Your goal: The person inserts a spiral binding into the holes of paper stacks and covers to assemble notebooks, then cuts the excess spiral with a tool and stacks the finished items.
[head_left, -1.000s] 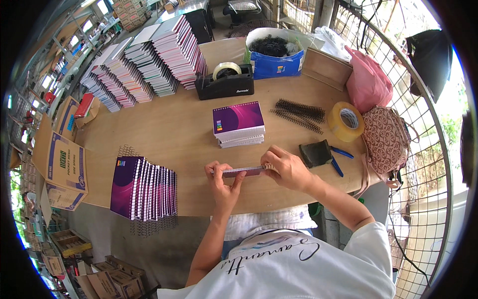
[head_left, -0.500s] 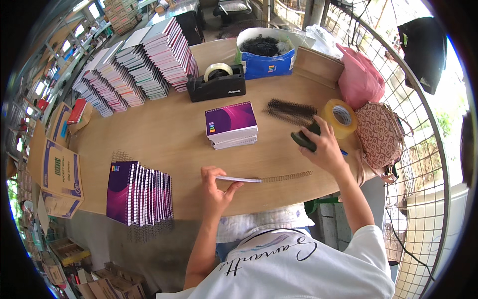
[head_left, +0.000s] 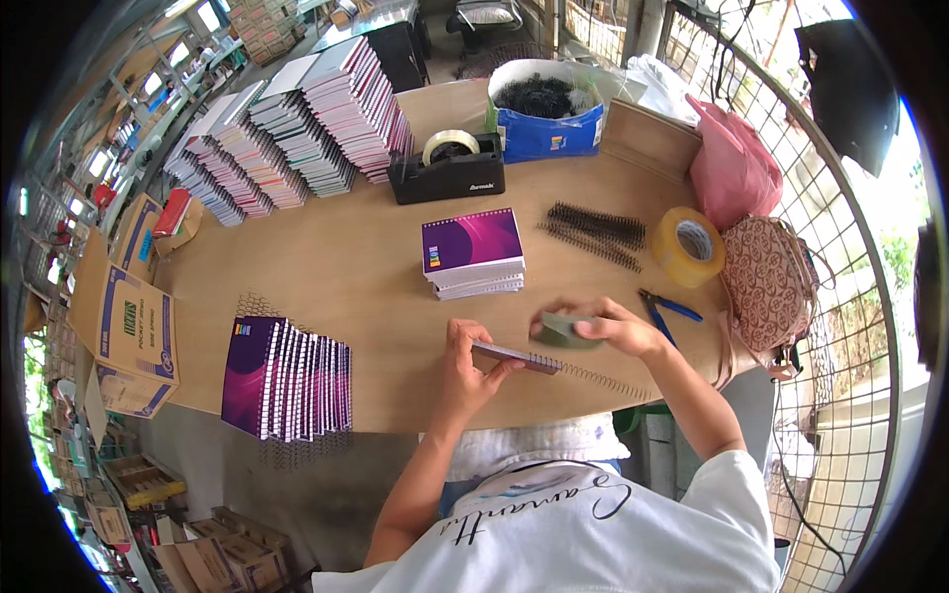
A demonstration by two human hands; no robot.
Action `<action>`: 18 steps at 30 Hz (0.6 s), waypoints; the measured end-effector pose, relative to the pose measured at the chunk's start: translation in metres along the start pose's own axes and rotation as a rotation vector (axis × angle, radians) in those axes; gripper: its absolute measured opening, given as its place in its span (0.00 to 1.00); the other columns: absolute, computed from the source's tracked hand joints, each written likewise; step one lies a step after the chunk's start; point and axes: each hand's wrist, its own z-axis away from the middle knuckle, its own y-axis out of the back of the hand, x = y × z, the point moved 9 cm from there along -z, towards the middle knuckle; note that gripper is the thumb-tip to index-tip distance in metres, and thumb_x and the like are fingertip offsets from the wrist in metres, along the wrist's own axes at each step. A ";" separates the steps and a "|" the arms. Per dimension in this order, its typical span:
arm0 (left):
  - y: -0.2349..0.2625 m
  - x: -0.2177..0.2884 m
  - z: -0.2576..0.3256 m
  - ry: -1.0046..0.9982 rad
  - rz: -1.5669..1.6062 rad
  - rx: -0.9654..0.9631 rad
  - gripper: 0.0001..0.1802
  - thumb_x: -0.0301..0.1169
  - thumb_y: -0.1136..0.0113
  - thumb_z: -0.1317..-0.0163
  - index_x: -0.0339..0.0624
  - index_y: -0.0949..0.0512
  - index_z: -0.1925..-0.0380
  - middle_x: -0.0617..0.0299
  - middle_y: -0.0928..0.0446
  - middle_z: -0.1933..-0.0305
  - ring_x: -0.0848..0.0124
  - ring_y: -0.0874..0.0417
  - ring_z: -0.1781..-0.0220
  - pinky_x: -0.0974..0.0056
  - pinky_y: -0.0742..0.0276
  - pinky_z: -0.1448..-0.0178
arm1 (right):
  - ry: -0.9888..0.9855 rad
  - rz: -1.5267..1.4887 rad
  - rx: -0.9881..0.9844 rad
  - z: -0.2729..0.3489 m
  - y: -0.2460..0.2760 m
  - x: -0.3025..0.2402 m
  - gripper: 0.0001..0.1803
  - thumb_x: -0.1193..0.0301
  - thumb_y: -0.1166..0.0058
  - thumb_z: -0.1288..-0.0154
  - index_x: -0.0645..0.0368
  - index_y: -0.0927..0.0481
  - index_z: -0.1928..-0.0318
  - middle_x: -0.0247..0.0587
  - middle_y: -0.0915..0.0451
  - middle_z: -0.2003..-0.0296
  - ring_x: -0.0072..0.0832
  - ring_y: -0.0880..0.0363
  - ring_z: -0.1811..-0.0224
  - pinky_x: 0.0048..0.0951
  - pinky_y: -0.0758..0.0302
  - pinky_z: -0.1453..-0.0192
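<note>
My left hand pinches a thin spiral notebook, seen nearly edge-on above the table's front part. A long dark wire coil sticks out past the notebook's right end. My right hand is closed around a rounded dark green object, smeared by motion, whose kind I cannot make out. It hovers just above the end of the notebook where the coil emerges. Beyond my hands sits a small stack of purple-covered notebooks. At left, a leaning row of purple notebooks has loose coil ends jutting out.
Loose coils, a yellow tape roll and blue-handled pliers lie at right, by a patterned bag and pink bag. Behind stand a tape dispenser, a blue box and tall notebook stacks. A carton stands left.
My right hand has carried the green object left and nearer, from beside the tape roll to the notebook. The notebook and coil now tilt down to the right. The pliers have come into view.
</note>
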 end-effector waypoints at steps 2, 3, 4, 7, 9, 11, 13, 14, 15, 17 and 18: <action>-0.007 0.001 -0.001 0.004 0.022 -0.007 0.33 0.42 0.20 0.56 0.40 0.35 0.62 0.60 0.37 0.63 0.63 0.32 0.60 0.59 0.30 0.54 | 0.025 0.006 -0.113 0.003 -0.012 0.000 0.26 0.54 0.43 0.36 0.63 0.16 0.47 0.51 0.22 0.44 0.44 0.22 0.43 0.38 0.29 0.37; -0.009 0.003 -0.003 0.005 0.031 -0.015 0.34 0.43 0.20 0.56 0.40 0.35 0.62 0.60 0.37 0.63 0.63 0.32 0.60 0.59 0.30 0.54 | -0.045 0.288 0.008 0.002 -0.002 -0.015 0.26 0.54 0.44 0.36 0.63 0.16 0.48 0.51 0.22 0.43 0.44 0.22 0.43 0.38 0.29 0.37; -0.010 0.004 -0.005 0.005 0.039 -0.022 0.34 0.43 0.20 0.56 0.40 0.35 0.62 0.60 0.37 0.63 0.63 0.32 0.60 0.59 0.30 0.54 | -0.052 0.073 -0.035 0.003 -0.005 -0.009 0.27 0.54 0.44 0.36 0.65 0.16 0.48 0.51 0.23 0.43 0.43 0.23 0.43 0.38 0.30 0.37; -0.018 0.000 0.001 0.042 0.081 -0.045 0.33 0.42 0.20 0.55 0.41 0.34 0.61 0.58 0.35 0.62 0.59 0.31 0.59 0.56 0.31 0.55 | -0.076 -0.022 -0.152 0.004 -0.014 0.001 0.30 0.52 0.45 0.35 0.69 0.17 0.49 0.51 0.24 0.42 0.41 0.24 0.42 0.38 0.30 0.38; -0.023 0.004 -0.001 0.008 0.060 -0.044 0.33 0.42 0.21 0.54 0.41 0.35 0.60 0.57 0.35 0.62 0.59 0.31 0.59 0.55 0.31 0.55 | -0.075 -0.036 -0.025 0.002 0.000 0.000 0.30 0.50 0.46 0.35 0.68 0.16 0.50 0.51 0.23 0.44 0.41 0.23 0.44 0.36 0.29 0.39; -0.024 0.008 -0.005 -0.001 0.033 -0.035 0.31 0.39 0.22 0.51 0.41 0.35 0.58 0.58 0.35 0.61 0.60 0.31 0.59 0.57 0.31 0.54 | -0.092 0.083 0.060 -0.001 0.009 -0.002 0.30 0.50 0.46 0.35 0.66 0.16 0.50 0.50 0.22 0.44 0.42 0.22 0.44 0.36 0.28 0.39; -0.023 0.011 -0.005 0.030 0.008 -0.025 0.29 0.34 0.23 0.48 0.41 0.35 0.55 0.59 0.35 0.60 0.65 0.30 0.58 0.60 0.29 0.51 | -0.141 0.326 0.101 -0.002 0.007 -0.003 0.27 0.51 0.45 0.34 0.63 0.15 0.49 0.49 0.22 0.44 0.43 0.21 0.45 0.37 0.27 0.40; -0.021 -0.001 0.001 0.125 0.253 -0.006 0.29 0.33 0.24 0.47 0.41 0.35 0.53 0.59 0.33 0.59 0.66 0.29 0.56 0.61 0.29 0.49 | -0.165 0.448 0.120 -0.002 0.007 -0.003 0.26 0.52 0.45 0.34 0.61 0.15 0.49 0.49 0.22 0.44 0.44 0.21 0.45 0.38 0.27 0.40; -0.018 -0.018 0.006 0.205 0.493 0.016 0.30 0.32 0.24 0.46 0.41 0.35 0.51 0.60 0.32 0.57 0.68 0.29 0.54 0.62 0.28 0.48 | -0.176 0.292 0.129 -0.004 0.017 0.005 0.26 0.51 0.45 0.34 0.59 0.15 0.49 0.53 0.23 0.42 0.47 0.20 0.47 0.38 0.26 0.41; -0.015 -0.049 0.013 0.423 0.812 -0.006 0.28 0.24 0.31 0.40 0.44 0.36 0.45 0.62 0.28 0.54 0.75 0.26 0.51 0.68 0.26 0.45 | -0.042 -0.035 0.001 -0.007 0.007 0.003 0.27 0.51 0.46 0.33 0.61 0.15 0.49 0.53 0.23 0.42 0.47 0.19 0.47 0.38 0.25 0.40; -0.014 -0.054 0.014 0.422 0.806 -0.024 0.27 0.22 0.32 0.40 0.45 0.36 0.45 0.62 0.27 0.54 0.75 0.25 0.51 0.69 0.26 0.46 | 0.020 -0.205 -0.068 -0.006 -0.003 -0.004 0.27 0.50 0.46 0.33 0.61 0.15 0.49 0.53 0.23 0.41 0.47 0.19 0.47 0.37 0.25 0.40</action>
